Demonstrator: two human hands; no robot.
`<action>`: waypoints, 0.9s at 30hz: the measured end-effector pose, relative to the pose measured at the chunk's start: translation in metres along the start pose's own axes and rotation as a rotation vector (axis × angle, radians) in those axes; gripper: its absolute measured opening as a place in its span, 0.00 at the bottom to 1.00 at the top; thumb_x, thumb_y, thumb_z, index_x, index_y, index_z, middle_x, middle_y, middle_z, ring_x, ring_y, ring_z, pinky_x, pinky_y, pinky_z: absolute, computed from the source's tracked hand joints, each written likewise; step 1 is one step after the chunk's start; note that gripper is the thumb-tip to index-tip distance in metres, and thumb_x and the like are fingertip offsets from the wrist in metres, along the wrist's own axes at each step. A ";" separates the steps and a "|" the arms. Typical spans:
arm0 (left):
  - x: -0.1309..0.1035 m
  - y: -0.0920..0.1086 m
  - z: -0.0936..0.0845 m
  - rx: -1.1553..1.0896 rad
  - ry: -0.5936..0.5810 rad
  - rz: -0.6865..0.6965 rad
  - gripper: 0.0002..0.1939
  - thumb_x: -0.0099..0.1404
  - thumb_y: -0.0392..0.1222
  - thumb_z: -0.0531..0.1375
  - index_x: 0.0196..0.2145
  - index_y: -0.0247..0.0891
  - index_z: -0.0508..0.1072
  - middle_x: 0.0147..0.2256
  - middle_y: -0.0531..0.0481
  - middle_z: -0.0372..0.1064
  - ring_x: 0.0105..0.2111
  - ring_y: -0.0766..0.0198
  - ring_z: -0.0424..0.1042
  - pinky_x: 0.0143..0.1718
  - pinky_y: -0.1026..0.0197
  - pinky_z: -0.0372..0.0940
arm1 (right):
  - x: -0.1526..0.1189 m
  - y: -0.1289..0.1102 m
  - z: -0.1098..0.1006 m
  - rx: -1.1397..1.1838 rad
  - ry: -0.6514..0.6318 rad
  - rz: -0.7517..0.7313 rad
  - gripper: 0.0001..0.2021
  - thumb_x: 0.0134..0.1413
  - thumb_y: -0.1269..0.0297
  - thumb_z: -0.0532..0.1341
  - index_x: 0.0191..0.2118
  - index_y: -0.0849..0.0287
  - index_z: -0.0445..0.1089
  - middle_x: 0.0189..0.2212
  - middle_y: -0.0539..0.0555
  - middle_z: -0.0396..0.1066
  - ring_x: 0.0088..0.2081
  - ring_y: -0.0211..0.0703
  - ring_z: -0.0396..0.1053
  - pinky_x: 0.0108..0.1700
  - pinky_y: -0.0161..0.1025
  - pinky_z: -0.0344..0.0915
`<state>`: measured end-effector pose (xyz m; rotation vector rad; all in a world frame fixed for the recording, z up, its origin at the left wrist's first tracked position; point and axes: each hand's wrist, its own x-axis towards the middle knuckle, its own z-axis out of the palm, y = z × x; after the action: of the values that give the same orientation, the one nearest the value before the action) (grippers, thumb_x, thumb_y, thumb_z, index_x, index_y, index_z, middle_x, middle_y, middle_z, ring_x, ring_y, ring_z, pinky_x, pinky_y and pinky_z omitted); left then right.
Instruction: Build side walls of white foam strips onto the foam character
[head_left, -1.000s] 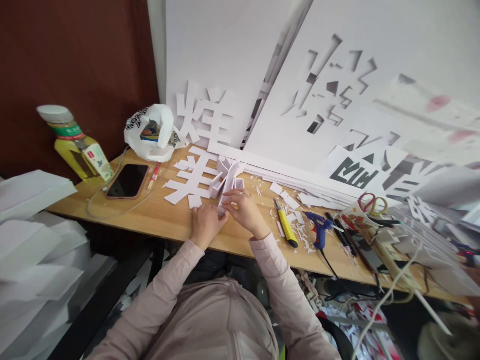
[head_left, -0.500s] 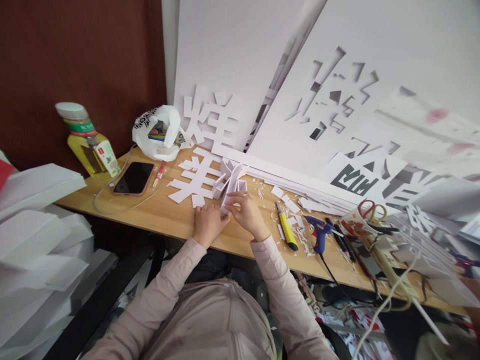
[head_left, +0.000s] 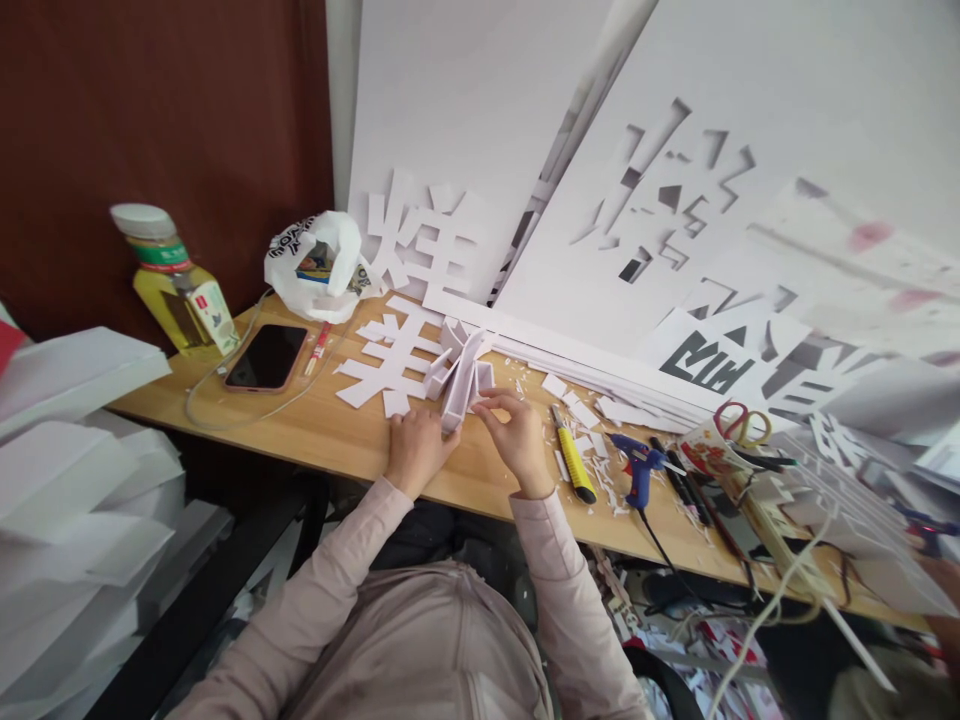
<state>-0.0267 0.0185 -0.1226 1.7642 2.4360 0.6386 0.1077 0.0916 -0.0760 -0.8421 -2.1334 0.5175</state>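
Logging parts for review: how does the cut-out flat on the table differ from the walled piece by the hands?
The cut-out lies flat; the walled piece has raised sides. The cut-out spreads wider; the walled piece looks narrower. Both are white.

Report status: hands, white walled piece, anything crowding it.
Bare left hand at near end of white, thin-walled piece. Bare right hand by its right side, contact unclear. Flat white cut-out character crowds its left.

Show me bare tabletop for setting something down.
Bare wood lies between the cable, flat white cut-out and left hand; a smaller patch separates both hands. Right of the right hand is crowded: scraps, yellow cutter, blue glue gun.
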 end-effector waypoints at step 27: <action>-0.027 -0.021 -0.053 0.091 -0.109 0.275 0.28 0.71 0.39 0.51 0.67 0.52 0.59 0.38 0.47 0.71 0.39 0.55 0.74 0.38 0.59 0.67 | -0.073 0.021 -0.076 0.304 0.610 0.365 0.31 0.62 0.41 0.57 0.14 0.54 0.55 0.13 0.47 0.58 0.19 0.38 0.60 0.28 0.39 0.60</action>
<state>-0.0514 -0.0273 -0.0866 2.1312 2.2052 0.4411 0.2105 0.0610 -0.0781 -1.0550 -1.3160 0.6499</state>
